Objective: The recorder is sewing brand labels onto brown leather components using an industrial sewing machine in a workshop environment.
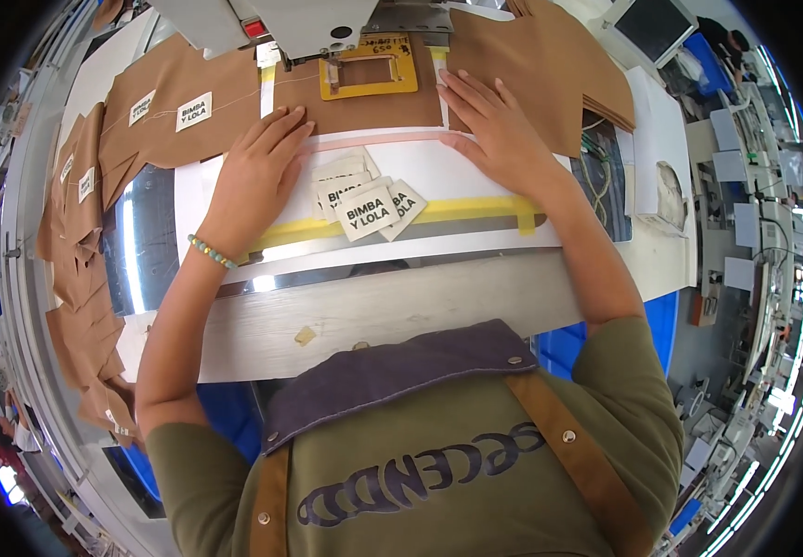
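Note:
Brown fabric (pixel 350 113) lies flat under the head of a sewing machine (pixel 304 28). A yellow metal frame (pixel 412 76) with a rectangular window rests on the fabric beneath the machine head. My left hand (pixel 264 167) lies palm down at the fabric's near edge, its fingers stretched forward onto the cloth. My right hand (pixel 499 139) is spread on the brown fabric beside a white and yellow strip (pixel 442 88). Neither hand grips anything. Between my wrists sits a loose pile of white square labels (pixel 367 212) with dark print, on a white sheet edged with yellow tape (pixel 457 211).
More brown fabric (pixel 146 79) with sewn-on labels drapes over the table's left side. A stack of brown pieces (pixel 550 56) lies at the far right, near a monitor (pixel 654 28) and a white box (pixel 659 181). The pale table edge (pixel 420 302) runs before my body.

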`<action>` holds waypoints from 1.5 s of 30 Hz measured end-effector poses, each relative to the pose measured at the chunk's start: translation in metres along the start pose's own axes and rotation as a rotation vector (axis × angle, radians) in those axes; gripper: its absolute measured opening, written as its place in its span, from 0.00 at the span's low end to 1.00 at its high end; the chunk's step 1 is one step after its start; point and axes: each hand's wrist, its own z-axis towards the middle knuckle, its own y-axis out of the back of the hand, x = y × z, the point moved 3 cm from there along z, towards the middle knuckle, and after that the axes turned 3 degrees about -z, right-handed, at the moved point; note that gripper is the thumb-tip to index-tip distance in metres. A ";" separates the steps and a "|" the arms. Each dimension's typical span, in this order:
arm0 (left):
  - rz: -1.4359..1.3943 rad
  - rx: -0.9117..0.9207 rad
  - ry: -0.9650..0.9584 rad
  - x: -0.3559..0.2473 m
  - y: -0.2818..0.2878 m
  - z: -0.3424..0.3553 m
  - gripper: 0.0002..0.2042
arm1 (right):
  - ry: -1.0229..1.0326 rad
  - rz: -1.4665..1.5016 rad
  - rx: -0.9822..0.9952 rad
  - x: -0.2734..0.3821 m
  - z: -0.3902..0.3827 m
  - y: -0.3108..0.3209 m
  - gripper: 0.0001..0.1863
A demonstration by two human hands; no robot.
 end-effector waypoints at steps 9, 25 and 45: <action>-0.148 0.080 0.005 -0.008 -0.007 -0.008 0.24 | -0.086 -0.085 0.109 -0.017 -0.031 0.009 0.42; -0.069 0.058 0.083 -0.016 -0.003 -0.017 0.22 | 0.050 0.082 0.072 0.017 -0.021 0.012 0.36; -0.083 0.012 0.139 -0.005 -0.002 -0.023 0.29 | 0.075 0.100 0.102 0.017 -0.018 0.013 0.38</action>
